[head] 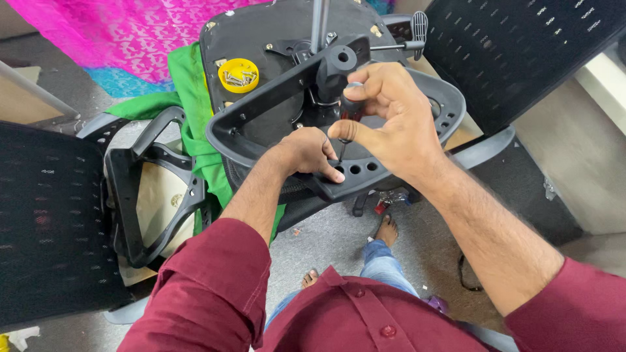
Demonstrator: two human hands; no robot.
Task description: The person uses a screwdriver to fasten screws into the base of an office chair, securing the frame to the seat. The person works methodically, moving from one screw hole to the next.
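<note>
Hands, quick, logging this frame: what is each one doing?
Left hand: closed, fingers pressed on the black armrest bracket.
Right hand: closed on the screwdriver.

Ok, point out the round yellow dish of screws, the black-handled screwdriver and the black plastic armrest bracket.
Round yellow dish of screws (238,74), head view, on its rim.
Black-handled screwdriver (352,106), head view, on the handle.
Black plastic armrest bracket (365,171), head view, by the holes.

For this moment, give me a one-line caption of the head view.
Right hand drives a screwdriver into a black chair bracket while left hand steadies it.
</note>
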